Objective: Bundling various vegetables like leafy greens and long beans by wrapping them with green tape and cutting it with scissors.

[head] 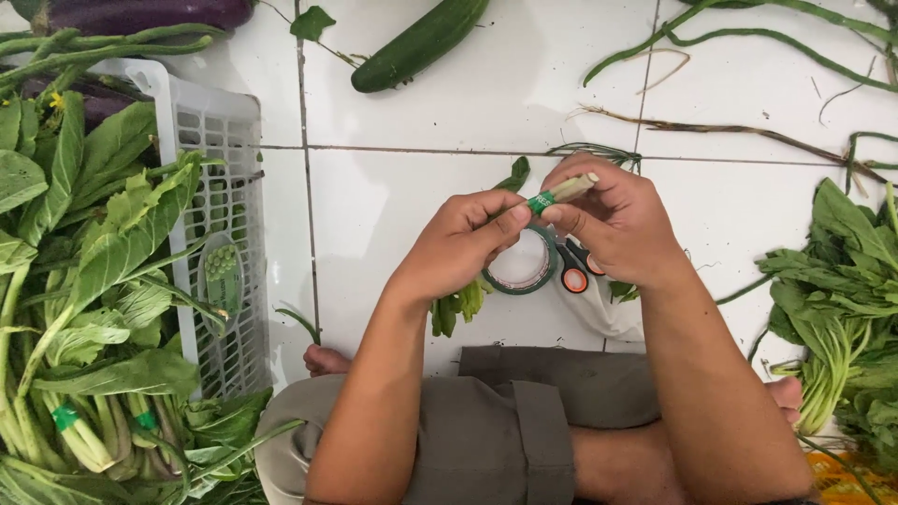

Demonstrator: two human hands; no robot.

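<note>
White basket (217, 122) at left holding banded greens | loose greens (847, 299) lying at right | both hands working centre — left hand (468, 238) pinching the small bunch (458, 307), right hand (617, 220) gripping its stems (572, 187), pressing green tape (541, 201) round | next — firm wrap needing sealing.

Both arms reach up from the bottom to the middle of the picture. The left hand (468, 238) and the right hand (613, 220) meet there, fingers curled and pinching tight.
</note>
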